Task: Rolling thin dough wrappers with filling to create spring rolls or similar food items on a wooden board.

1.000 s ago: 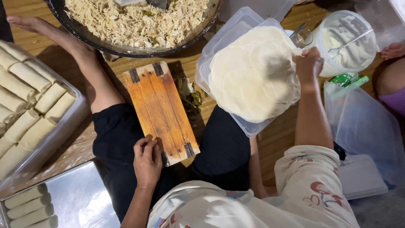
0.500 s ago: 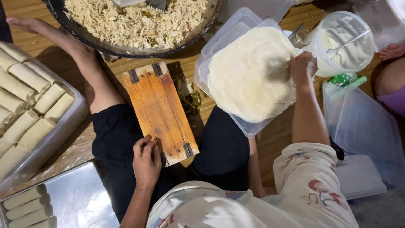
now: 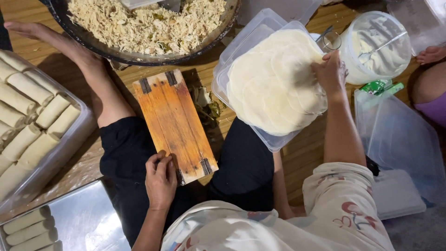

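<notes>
Right hand [image 3: 331, 70]: fingers curled down onto the far right edge of the stack of round pale wrappers [image 3: 274, 83], pinching at the top sheet; whether a sheet is actually lifted cannot be told.

Stack of round pale wrappers: lies in a clear plastic container [image 3: 232, 56], right of centre, tilted, its near corner reaching the person's knee.

Left hand [image 3: 160, 181]: closed over the near left corner of the wooden board [image 3: 173, 123], thumb and fingers on its edge.

Wooden board: orange-brown, oblong, metal hinges at both ends, resting slantwise across the lap on the black trousers [image 3: 125, 158]; top surface bare.

Wide dark pan [image 3: 139, 56]: far centre, filled with shredded pale filling [image 3: 148, 21].

Clear tray [image 3: 69, 144]: far left, holding rows of finished rolls [image 3: 32, 121].

Metal tray [image 3: 88, 218]: near left, three further rolls at its left edge.

Round white tub [image 3: 376, 46]: far right, holding white paste with a utensil in it, just beyond the right hand.

Green sachet [image 3: 382, 86]: near the tub, on a clear lid [image 3: 399, 139].

Another person's foot [image 3: 431, 55]: far right edge.

Wooden floor [image 3: 306, 153]: under everything.
</notes>
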